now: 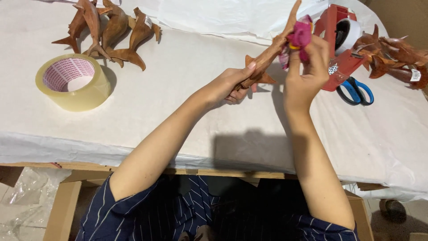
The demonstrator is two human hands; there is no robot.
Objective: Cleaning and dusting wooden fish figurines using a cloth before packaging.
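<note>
A brown carved wooden dolphin (270, 52) is held above the white-covered table (178, 111), its nose pointing up and right. My left hand (229, 85) grips its tail end. My right hand (307, 73) presses a bunched pink cloth (298, 36) against the dolphin's upper body.
A big roll of clear tape (73, 81) lies at the left. Several wooden dolphins (109, 31) are piled at the back left, and more dolphins (392, 56) at the right. A red tape dispenser (341, 42) and blue-handled scissors (355, 91) sit at the right.
</note>
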